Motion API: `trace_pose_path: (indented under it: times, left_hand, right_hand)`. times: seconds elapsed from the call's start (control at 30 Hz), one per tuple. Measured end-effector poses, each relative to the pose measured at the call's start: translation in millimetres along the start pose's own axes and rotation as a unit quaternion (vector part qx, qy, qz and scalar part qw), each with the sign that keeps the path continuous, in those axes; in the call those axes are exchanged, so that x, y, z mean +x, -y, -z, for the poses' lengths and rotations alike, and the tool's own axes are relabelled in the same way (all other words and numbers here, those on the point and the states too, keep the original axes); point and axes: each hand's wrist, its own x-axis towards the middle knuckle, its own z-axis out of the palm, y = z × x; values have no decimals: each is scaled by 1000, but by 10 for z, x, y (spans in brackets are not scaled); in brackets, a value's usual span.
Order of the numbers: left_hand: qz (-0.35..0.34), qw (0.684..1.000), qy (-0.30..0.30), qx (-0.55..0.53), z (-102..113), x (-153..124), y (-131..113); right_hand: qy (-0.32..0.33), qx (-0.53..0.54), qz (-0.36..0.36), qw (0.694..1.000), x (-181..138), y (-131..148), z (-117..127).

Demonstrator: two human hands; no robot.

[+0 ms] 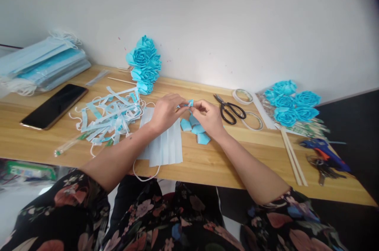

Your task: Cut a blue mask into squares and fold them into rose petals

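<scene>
Both hands meet over the middle of the wooden table, pinching a small blue piece of mask fabric (190,103) between their fingertips. My left hand (167,111) is closed on its left side, and my right hand (209,118) is closed on its right side. Fingers partly cover the piece. Several cut blue petal-shaped pieces (203,138) lie just below the hands. Under my left wrist rest flat light-blue face masks (166,146), one ear loop hanging over the table's front edge. Black-handled scissors (231,109) lie right of my right hand.
A heap of cut mask strips (114,118) lies left, with a phone (55,105) and a mask stack (44,63) beyond. Blue fabric roses (145,61) lie at the back; more roses (291,103) are right. Tape rolls (243,96), sticks (291,156), a glue gun (325,153) and keys (323,170) lie right.
</scene>
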Motion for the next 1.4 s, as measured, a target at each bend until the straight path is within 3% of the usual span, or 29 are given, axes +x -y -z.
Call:
trace_pose_path:
  times: [0.3,0.57,1.03,1.4]
  left_hand:
    - [-32,999,10,40,9,-1,-19]
    - [-72,980,4,187,-22,-24,-110]
    - [-53,985,30,163,-28,-23,-81]
    - [-78,969,22,235,-22,-26,-123]
  right_hand:
    - [-1,-26,24,999,-1,-28,-15]
    - [-1,-34,25,999,-4,-17,-8]
    - [7,-24,12,1000,1,-22,-14]
    - [11,-21,2,1000,-12,10,-17]
